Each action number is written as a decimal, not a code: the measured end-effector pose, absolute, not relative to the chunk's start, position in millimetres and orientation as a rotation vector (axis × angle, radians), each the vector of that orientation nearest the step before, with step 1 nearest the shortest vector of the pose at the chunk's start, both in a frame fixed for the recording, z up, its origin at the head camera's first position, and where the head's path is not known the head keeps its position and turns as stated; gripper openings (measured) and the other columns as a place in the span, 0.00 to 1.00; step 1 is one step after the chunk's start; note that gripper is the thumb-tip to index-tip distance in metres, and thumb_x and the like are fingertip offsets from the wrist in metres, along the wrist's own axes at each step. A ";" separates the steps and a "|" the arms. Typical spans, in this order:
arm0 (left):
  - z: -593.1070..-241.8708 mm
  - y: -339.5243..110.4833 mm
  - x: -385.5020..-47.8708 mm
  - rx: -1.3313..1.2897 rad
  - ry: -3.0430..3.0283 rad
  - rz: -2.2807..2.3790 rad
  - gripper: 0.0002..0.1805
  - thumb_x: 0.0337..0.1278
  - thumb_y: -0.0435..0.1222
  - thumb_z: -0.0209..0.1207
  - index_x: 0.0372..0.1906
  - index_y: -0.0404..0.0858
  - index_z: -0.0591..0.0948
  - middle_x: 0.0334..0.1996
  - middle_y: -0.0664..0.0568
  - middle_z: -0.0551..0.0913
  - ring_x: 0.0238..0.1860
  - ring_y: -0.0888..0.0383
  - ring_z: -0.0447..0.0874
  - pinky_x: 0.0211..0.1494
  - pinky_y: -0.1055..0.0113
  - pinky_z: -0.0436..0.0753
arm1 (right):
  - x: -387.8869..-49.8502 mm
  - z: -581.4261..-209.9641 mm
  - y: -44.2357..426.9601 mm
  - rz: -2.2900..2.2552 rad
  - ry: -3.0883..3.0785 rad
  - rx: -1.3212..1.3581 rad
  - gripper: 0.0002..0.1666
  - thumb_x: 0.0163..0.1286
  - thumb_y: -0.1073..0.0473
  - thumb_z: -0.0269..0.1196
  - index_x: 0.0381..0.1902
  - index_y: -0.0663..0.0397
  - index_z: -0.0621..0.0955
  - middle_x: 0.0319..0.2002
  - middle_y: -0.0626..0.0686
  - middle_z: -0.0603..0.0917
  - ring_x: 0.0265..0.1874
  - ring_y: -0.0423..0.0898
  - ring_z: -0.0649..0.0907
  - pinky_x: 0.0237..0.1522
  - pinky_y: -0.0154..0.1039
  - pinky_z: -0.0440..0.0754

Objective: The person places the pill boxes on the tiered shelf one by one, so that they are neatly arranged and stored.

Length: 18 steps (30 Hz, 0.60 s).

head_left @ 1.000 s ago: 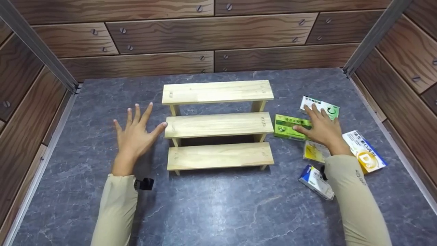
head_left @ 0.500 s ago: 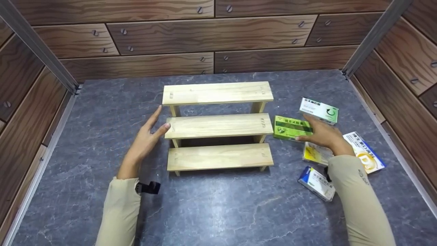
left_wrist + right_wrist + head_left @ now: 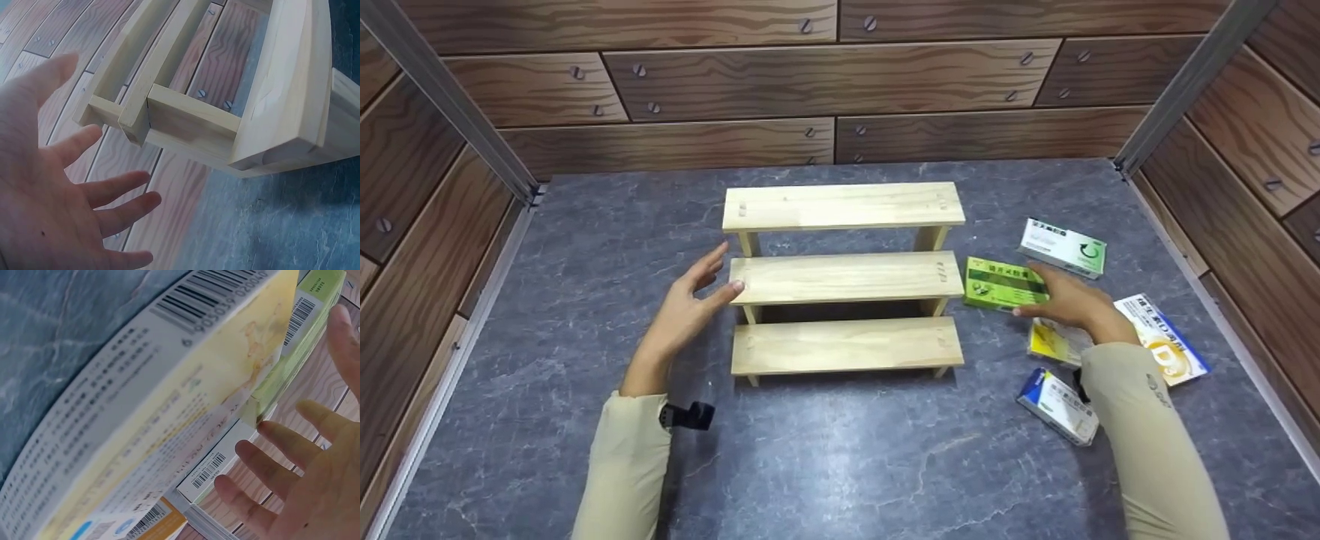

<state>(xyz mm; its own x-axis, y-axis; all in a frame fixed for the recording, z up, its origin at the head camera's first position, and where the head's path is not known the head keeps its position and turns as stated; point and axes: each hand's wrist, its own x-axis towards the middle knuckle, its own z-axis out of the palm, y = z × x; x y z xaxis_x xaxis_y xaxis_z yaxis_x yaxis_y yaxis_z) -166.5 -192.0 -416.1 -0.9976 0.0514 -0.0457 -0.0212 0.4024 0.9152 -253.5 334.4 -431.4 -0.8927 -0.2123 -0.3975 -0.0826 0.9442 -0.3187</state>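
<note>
A three-step pale wooden stand (image 3: 847,277) stands in the middle in the head view. My left hand (image 3: 682,311) is at its left end, thumb by the middle step; in the left wrist view the fingers (image 3: 121,188) are spread and hold nothing. On the right, my right hand (image 3: 1072,304) is over the right end of a green medicine box (image 3: 997,281), thumb on its near side. The right wrist view shows these fingers (image 3: 270,467) extended, not curled round the box. A yellow-and-white box (image 3: 1054,341) lies partly under the right hand.
A white-and-green box (image 3: 1063,246) lies behind the right hand. A vitamin D box (image 3: 1162,337) lies to its right, partly behind the sleeve. Nearer lies a blue-and-white box (image 3: 1057,405). Wood-patterned walls (image 3: 840,82) enclose the dark marbled surface (image 3: 840,465).
My left hand has turned side-on and moved right, closer to the stand. The right hand's fingers have come down from over the white-and-green box to the green box. The boxes stay put.
</note>
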 end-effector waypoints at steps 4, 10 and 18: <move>-417.4 -192.7 -166.6 0.026 2.554 1.694 0.37 0.61 0.48 0.60 0.74 0.48 0.62 0.72 0.39 0.61 0.71 0.38 0.60 0.70 0.44 0.64 | -254.9 -431.2 333.5 -0.384 2.678 -0.237 0.58 0.61 0.34 0.63 0.76 0.58 0.51 0.72 0.73 0.52 0.68 0.74 0.55 0.62 0.74 0.54; -424.4 -193.4 -170.1 0.067 2.550 1.719 0.33 0.61 0.43 0.62 0.69 0.42 0.69 0.69 0.40 0.67 0.67 0.40 0.66 0.69 0.47 0.65 | -258.4 -431.1 331.0 -0.309 2.690 -0.235 0.53 0.62 0.36 0.62 0.74 0.58 0.55 0.72 0.72 0.52 0.67 0.75 0.57 0.58 0.76 0.58; -430.7 -194.4 -170.8 0.062 2.534 1.735 0.32 0.58 0.42 0.64 0.68 0.41 0.70 0.66 0.38 0.70 0.64 0.38 0.70 0.65 0.47 0.71 | -259.6 -430.5 326.2 -0.309 2.666 -0.201 0.53 0.61 0.39 0.65 0.74 0.57 0.56 0.70 0.72 0.53 0.65 0.76 0.60 0.58 0.76 0.59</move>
<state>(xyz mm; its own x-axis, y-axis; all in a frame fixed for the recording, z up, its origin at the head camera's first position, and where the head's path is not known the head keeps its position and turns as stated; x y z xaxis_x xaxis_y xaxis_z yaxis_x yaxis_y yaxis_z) -170.8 -194.4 -430.7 -0.9968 0.0724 -0.0348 -0.0063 0.3618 0.9322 -259.6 326.2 -430.5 -0.8899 -0.1905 -0.4145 -0.0907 0.9644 -0.2486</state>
